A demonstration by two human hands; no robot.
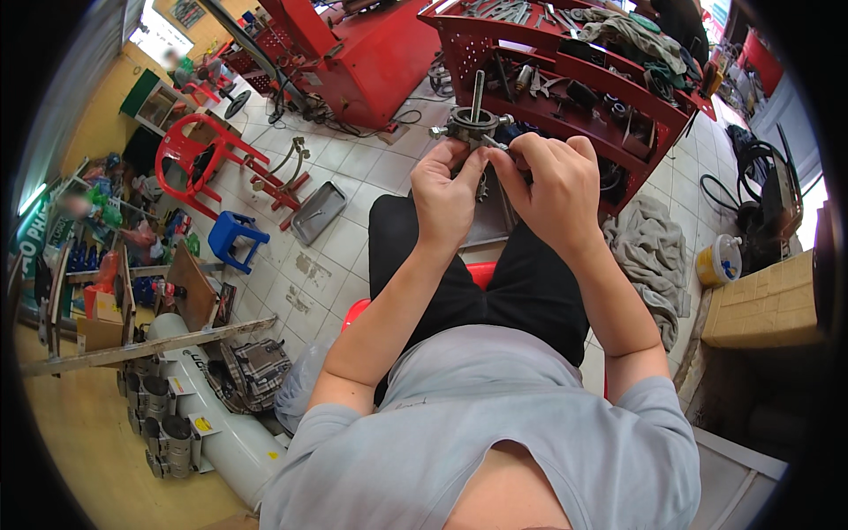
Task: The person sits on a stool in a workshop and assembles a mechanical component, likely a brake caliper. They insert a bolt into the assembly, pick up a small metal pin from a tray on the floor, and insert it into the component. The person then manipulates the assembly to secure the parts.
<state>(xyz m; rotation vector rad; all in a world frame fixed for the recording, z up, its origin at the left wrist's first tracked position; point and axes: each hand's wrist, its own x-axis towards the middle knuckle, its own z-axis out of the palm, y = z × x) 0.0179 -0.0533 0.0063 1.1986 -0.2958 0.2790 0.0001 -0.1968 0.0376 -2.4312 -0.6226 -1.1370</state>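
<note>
- The lower half of the metal assembly [473, 124] is hidden behind both sets of fingers, so its full shape cannot be made out.
- What sits under the palms is also covered; only a sliver of a grey part shows between the two hands, just below the fingertips.
- The left hand [444, 196] has its fingers curled narrow, thumb and forefinger pinched on the near left edge of the assembly.
- The right hand [552, 187] is bunched in a loose fist, fingertips closed on the assembly's right side, where a thin pin pokes out toward the knuckles.
- The assembly sits directly above the fingertips of both hands, held up over the person's lap: a grey ring-shaped body with an upright rod rising from its middle and short bolt-like stubs sticking out left and right.
- Beyond the fingers stands a red tool trolley [565, 66], its shelves cluttered with tools too small to tell apart.
- To the right of the right hand a grey rag [649, 252] lies on the tiled floor; left of the left hand sits a metal tray [318, 212].
</note>
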